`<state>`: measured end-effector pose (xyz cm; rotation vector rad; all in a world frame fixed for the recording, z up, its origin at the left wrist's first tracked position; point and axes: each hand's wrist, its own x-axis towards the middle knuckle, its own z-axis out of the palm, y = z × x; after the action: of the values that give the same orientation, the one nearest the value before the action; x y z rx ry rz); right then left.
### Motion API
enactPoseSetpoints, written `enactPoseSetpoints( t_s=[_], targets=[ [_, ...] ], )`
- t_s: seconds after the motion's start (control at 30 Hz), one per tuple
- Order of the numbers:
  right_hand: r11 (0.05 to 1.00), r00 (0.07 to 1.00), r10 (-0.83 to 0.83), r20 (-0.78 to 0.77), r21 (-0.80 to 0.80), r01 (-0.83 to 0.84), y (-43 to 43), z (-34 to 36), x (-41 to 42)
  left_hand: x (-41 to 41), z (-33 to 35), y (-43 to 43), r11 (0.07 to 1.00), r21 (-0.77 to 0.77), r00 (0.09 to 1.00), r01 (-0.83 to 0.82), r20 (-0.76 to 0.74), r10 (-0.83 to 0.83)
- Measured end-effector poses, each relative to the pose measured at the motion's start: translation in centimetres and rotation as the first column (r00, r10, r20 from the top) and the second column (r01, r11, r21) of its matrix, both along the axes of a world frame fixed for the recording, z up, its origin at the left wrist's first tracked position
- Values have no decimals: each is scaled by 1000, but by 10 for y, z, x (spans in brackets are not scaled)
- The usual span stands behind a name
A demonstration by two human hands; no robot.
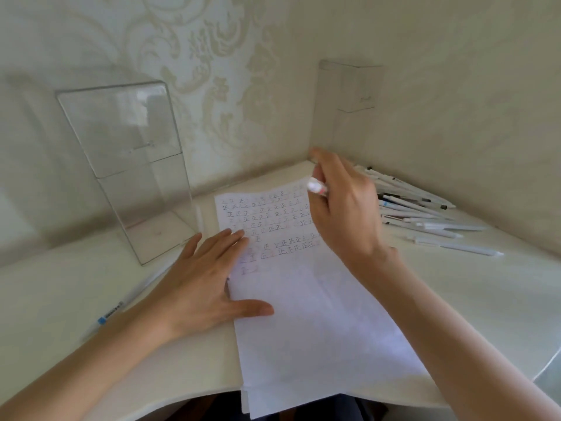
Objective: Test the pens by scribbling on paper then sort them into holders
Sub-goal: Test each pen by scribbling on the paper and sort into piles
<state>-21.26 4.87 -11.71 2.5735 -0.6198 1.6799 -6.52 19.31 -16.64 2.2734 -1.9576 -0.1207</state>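
Fig.: we pin paper [303, 314] w/ L hand [206, 287], fingers flat, spread; R hand [343, 214] curls round pen [317, 188]. Risk: careless swing knocks pen pile [425, 208] off desk [455, 284].

free: desk front-right [455, 305] | blocked: clear holder [127, 165] left, pen pile [425, 214] right corner

Left hand [200, 281] lies flat on the paper [303, 329]; right hand [343, 214] holds a pen [317, 188].
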Motion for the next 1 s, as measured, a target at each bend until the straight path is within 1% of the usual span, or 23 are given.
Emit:
enactPoseSetpoints(
  t_s=[0.03, 0.07, 0.1, 0.13, 0.17, 0.2, 0.23, 0.27, 0.37, 0.47, 0.53, 0.57, 0.63, 0.83, 1.0],
  targets=[
    [999, 999, 41, 28, 29, -42, 4, -1, 3, 0, -2, 0, 1000, 16, 1000, -4, 6, 4],
    [997, 998, 49, 39, 56, -52, 7, -3, 5, 1, -5, -1, 1000, 22, 1000, -9, -1, 9],
    [996, 999, 19, 26, 81, -22, 9, -7, 5, 1, -7, -1, 1000, 19, 1000, -12, -13, 12],
    [991, 1000, 8, 17, 135, -10, 10, -11, 5, 2, -8, -2, 1000, 13, 1000, -14, -22, 15],
    [969, 999, 32, 28, 245, -38, 13, -14, 4, 2, -9, -2, 1000, 6, 1000, -16, -26, 16],
    [911, 994, 76, 81, 399, -102, 15, -17, 5, 2, -10, -2, 1000, -1, 999, -17, -28, 17],
    [823, 982, 112, 150, 540, -176, 17, -20, 4, 2, -11, -2, 1000, -14, 999, -19, -32, 18],
    [745, 974, 131, 185, 630, -219, 18, -23, 5, 1, -11, -3, 999, -30, 999, -21, -40, 20],
    [632, 977, 181, 115, 747, -205, 22, -33, 12, 0, -10, -3, 997, -67, 998, -32, -63, 28],
    [502, 970, 222, 97, 841, -199, 24, -42, 17, 1, -11, -4, 996, -87, 998, -35, -47, 31],
    [456, 961, 259, 101, 864, -214, 24, -43, 18, 2, -13, -4, 996, -84, 998, -37, -48, 33],
    [451, 957, 273, 102, 864, -221, 25, -43, 18, 2, -13, -3, 995, -88, 998, -36, -49, 32],
    [475, 960, 270, 81, 856, -205, 26, -43, 19, 2, -13, -3, 995, -97, 998, -37, -55, 32],
    [506, 956, 290, -42, 855, -116, 28, -43, 19, 2, -13, -3, 995, -95, 997, -42, -69, 36],
    [522, 950, 304, -67, 846, -107, 28, -44, 19, 2, -14, -3, 994, -100, 998, -40, -56, 34]
  ],
)
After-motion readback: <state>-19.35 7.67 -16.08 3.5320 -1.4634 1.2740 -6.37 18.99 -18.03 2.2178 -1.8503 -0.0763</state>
